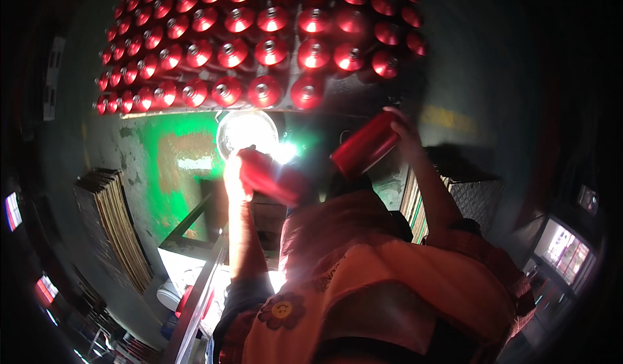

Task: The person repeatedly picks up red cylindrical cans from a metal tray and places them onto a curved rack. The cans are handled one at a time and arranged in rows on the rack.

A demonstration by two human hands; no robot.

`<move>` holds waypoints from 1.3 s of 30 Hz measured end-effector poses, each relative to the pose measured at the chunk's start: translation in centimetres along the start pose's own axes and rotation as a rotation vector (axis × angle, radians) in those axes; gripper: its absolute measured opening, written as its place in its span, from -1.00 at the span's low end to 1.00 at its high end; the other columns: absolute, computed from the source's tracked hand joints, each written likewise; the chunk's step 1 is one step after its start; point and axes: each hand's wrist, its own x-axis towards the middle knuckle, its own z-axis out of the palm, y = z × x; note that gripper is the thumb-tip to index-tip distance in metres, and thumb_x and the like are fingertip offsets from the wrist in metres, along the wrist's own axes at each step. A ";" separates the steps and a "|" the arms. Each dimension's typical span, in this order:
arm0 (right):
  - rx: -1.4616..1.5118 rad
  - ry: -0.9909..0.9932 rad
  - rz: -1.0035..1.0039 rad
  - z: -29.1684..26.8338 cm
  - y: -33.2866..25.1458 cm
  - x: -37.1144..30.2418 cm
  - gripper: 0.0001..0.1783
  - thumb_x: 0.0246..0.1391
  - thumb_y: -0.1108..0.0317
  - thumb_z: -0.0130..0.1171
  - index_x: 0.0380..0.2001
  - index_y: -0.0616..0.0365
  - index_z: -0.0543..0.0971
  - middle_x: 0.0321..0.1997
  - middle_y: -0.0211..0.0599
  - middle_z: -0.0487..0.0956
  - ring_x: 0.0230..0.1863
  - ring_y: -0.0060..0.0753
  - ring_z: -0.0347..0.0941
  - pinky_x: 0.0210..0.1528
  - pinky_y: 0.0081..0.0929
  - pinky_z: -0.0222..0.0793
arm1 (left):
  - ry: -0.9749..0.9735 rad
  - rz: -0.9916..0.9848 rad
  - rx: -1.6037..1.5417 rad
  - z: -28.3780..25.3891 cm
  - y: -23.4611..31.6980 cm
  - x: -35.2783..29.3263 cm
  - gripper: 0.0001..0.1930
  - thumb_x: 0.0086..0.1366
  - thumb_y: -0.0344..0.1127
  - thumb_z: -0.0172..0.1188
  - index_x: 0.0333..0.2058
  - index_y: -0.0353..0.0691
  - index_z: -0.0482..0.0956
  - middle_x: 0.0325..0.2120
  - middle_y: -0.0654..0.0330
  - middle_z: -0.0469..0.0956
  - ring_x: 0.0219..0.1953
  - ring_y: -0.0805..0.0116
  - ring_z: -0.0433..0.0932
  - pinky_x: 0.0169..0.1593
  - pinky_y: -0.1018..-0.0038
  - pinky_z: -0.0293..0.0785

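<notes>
My left hand [235, 181] is closed around a red metal bottle [276, 182], blurred by motion and tilted, just below a glaring round lamp [248, 132]. A second red bottle [363, 148] is tilted in my right hand [405, 135], whose fingers wrap its upper right end. The two bottles are apart, both in front of my apron [344, 228]. Beyond my hands, many upright red bottles [264, 91] with cone-shaped shoulders and narrow silvery necks stand in close rows; a gap shows in the nearest row at the right.
Stacks of flat sheets, perhaps cardboard, stand on the left [117, 228] and on the right [477, 198]. A metal-edged frame [201, 292] rises near my left arm, with a white box-like surface [178, 263] beside it. Green light falls on the worn floor.
</notes>
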 end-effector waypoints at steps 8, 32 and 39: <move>-1.170 0.363 -0.673 -6.2 -1.3 2.3 -0.45 -0.25 0.41 0.39 -0.09 -0.41 0.70 0.33 -0.34 0.28 0.25 -0.07 0.23 0.26 -0.20 0.26 | -0.218 0.810 1.036 25.0 -7.2 4.7 -0.61 -0.14 -0.44 0.51 -0.24 0.02 0.77 0.10 0.12 0.48 0.09 0.12 0.43 0.15 0.27 0.36; -1.287 -0.343 -0.514 -6.6 -6.0 15.8 -0.36 -0.11 0.36 0.38 0.10 -0.47 0.57 0.49 -0.16 0.01 0.40 0.10 0.01 0.35 -0.16 0.20 | 0.022 0.664 1.374 20.8 -6.8 9.3 -0.50 -0.05 -0.32 0.49 -0.07 0.31 0.69 0.33 0.06 0.17 0.26 -0.08 0.24 0.22 0.16 0.37; -1.346 -0.286 -0.518 -6.2 -7.4 15.7 -0.46 -0.10 0.34 0.37 0.00 -0.48 0.63 0.43 -0.29 0.14 0.26 0.01 0.20 0.26 -0.21 0.30 | 0.006 0.781 1.267 21.0 -5.7 8.9 -0.60 -0.05 -0.34 0.50 -0.16 0.15 0.74 0.23 0.05 0.31 0.19 -0.01 0.32 0.17 0.16 0.37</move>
